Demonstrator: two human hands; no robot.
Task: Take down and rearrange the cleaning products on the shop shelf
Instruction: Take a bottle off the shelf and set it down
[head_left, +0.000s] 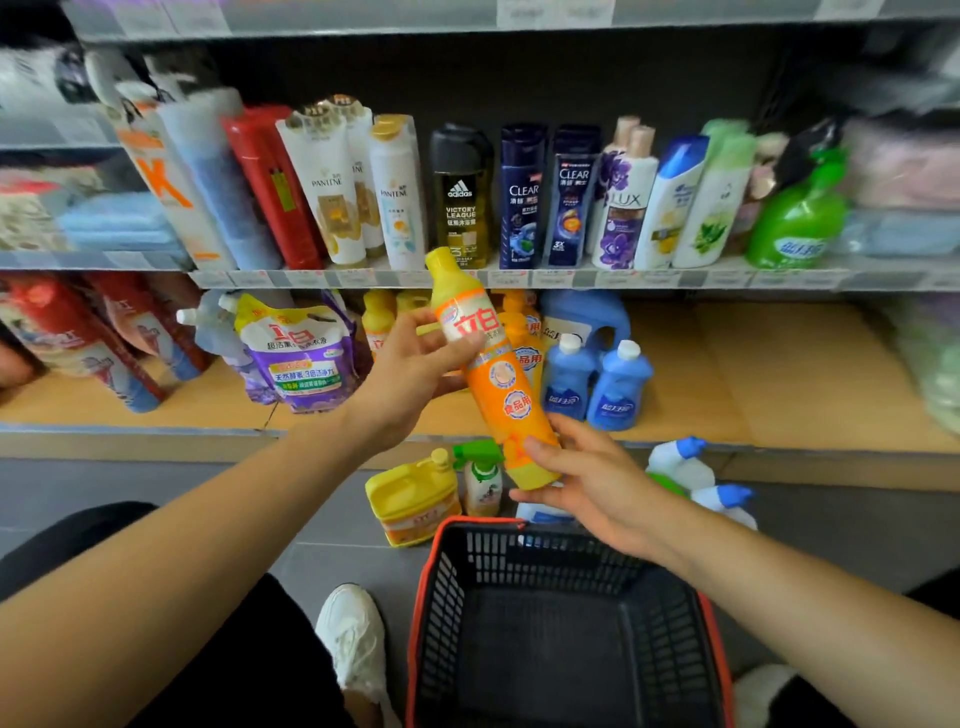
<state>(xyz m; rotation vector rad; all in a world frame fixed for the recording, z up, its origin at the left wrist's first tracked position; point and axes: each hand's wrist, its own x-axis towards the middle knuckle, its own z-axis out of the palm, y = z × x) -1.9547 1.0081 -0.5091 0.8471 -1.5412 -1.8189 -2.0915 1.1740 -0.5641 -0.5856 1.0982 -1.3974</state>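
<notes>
A tall yellow and orange dish-soap bottle (491, 364) is held tilted in front of the lower shelf (727, 395). My left hand (410, 376) grips its upper half, thumb over the label. My right hand (587, 480) holds its base from below and the side. More yellow bottles (379, 317) stand at the back of the lower shelf, beside a purple refill pouch (301, 353) and two small blue bottles (597, 382). On the floor stand a yellow jug (413, 496), a green-capped spray bottle (480, 475) and white bottles with blue caps (698, 475).
A black shopping basket with a red rim (561, 623) sits empty on the grey floor below my hands. The upper shelf (467, 278) carries a row of shampoo and body-wash bottles. Red packs (78, 338) lean at the lower left. My white shoe (353, 639) is left of the basket.
</notes>
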